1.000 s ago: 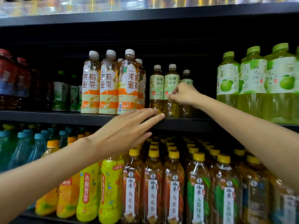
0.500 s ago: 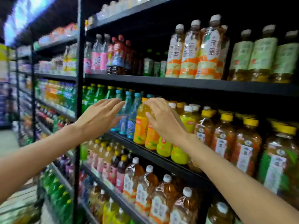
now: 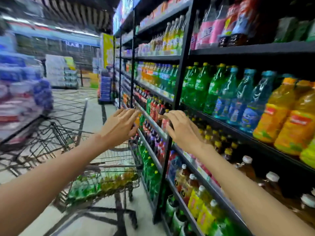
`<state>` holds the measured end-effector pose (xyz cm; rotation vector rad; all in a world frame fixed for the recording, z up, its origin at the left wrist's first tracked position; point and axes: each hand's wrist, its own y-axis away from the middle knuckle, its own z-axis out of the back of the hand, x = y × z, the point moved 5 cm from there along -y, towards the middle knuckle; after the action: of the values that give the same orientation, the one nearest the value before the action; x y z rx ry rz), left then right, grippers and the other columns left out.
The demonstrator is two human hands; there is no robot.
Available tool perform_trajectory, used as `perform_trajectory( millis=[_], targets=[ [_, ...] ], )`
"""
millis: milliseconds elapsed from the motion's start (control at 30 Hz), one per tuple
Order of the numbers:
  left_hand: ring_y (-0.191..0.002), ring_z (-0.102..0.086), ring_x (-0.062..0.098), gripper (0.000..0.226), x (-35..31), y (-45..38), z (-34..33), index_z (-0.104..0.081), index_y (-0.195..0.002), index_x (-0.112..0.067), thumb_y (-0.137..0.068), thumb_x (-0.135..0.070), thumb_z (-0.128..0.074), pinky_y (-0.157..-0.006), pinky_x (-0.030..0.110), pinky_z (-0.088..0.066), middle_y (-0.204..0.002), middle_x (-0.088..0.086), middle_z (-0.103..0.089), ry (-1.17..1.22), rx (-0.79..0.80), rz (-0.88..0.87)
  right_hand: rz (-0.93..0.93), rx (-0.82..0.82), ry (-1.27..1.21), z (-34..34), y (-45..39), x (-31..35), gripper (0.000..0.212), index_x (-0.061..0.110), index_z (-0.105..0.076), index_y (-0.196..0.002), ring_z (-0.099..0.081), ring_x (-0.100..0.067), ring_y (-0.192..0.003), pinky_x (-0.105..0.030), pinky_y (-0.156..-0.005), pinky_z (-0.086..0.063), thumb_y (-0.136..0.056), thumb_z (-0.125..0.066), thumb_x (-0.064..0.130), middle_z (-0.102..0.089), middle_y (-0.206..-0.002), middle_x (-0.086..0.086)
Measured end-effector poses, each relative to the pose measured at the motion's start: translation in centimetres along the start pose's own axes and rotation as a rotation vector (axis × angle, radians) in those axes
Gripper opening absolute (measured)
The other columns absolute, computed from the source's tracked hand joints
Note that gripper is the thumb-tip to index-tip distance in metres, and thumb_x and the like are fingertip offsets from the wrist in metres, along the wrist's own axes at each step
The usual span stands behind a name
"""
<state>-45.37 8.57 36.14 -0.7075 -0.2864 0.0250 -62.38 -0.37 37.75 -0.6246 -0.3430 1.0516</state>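
Both released, the left hand (image 3: 119, 126) and right hand (image 3: 182, 128) hover at the black metal shelf rack (image 3: 182, 74); the grey tiled floor (image 3: 71, 104) lies open to their left.

Cart: at lower centre you have a wire shopping cart (image 3: 117, 166) with bottles inside.
Green bottles: you see the green bottles (image 3: 197, 86) upright, right of centre.
Orange bottles: the orange bottles (image 3: 277, 113) stand far right, beside the blue bottles (image 3: 242, 99).
Stacked packs: the stacked packs (image 3: 22, 92) at your left are blurred.
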Motion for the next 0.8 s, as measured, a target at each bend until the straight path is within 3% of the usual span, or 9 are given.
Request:
perform_trajectory(
  millis=[100, 267, 400, 633, 800],
  targets=[
    [-0.104, -0.065, 0.028, 0.057, 5.0, 2.0, -3.6, -0.061, -0.12, 0.001, -0.089, -0.04, -0.036, -0.088, 0.04, -0.051, -0.115, 0.016, -0.066, -0.017, 0.074, 0.06, -0.015, 0.028, -0.046, -5.8, -2.8, 1.3, 0.039, 0.001, -0.052, -0.126, -0.046, -0.029, -0.122, -0.041, -0.105, -0.038, -0.094, -0.047, 0.021, -0.054, -0.126, -0.013],
    [-0.098, -0.066, 0.031, 0.047, 12.4, 4.6, -9.3, -0.06, -0.117, 0.005, -0.084, -0.028, -0.065, -0.085, 0.041, -0.053, -0.112, 0.02, -0.066, -0.023, 0.155, 0.112, -0.085, 0.119, -0.146, -14.8, -6.6, 3.1, 0.042, 0.0, -0.051, -0.129, -0.043, -0.029, -0.126, -0.034, -0.107, -0.029, -0.094, -0.046, 0.022, -0.052, -0.131, -0.014],
    [-0.101, -0.066, 0.031, 0.046, 16.8, 6.3, -14.0, -0.058, -0.12, 0.005, -0.082, -0.021, -0.068, -0.089, 0.041, -0.051, -0.115, 0.02, -0.065, 0.027, 0.237, 0.186, -0.116, 0.191, -0.175, -21.5, -9.1, 3.5, 0.048, 0.001, -0.052, -0.128, -0.043, -0.026, -0.127, -0.032, -0.108, -0.027, -0.09, -0.039, 0.029, -0.053, -0.13, -0.012],
    [-0.119, -0.055, 0.027, 0.056, 22.6, 8.0, -24.6, -0.042, -0.138, -0.003, -0.093, -0.035, -0.047, -0.103, 0.036, -0.04, -0.135, 0.014, -0.052, 0.062, 0.412, 0.369, -0.107, 0.331, -0.226, -33.5, -13.1, 1.9, 0.04, 0.006, -0.046, -0.134, -0.036, -0.02, -0.131, -0.028, -0.11, -0.023, -0.097, -0.047, 0.021, -0.048, -0.135, -0.007],
    [-0.139, -0.032, 0.02, 0.056, 26.1, 9.3, -34.1, -0.026, -0.147, -0.01, -0.1, -0.037, -0.036, -0.114, 0.028, -0.02, -0.151, 0.008, -0.033, 0.154, 0.556, 0.554, -0.142, 0.479, -0.301, -44.6, -15.8, -0.2, 0.04, 0.007, -0.044, -0.135, -0.036, -0.018, -0.13, -0.025, -0.106, -0.027, -0.098, -0.045, 0.023, -0.047, -0.136, -0.007]
  ],
)
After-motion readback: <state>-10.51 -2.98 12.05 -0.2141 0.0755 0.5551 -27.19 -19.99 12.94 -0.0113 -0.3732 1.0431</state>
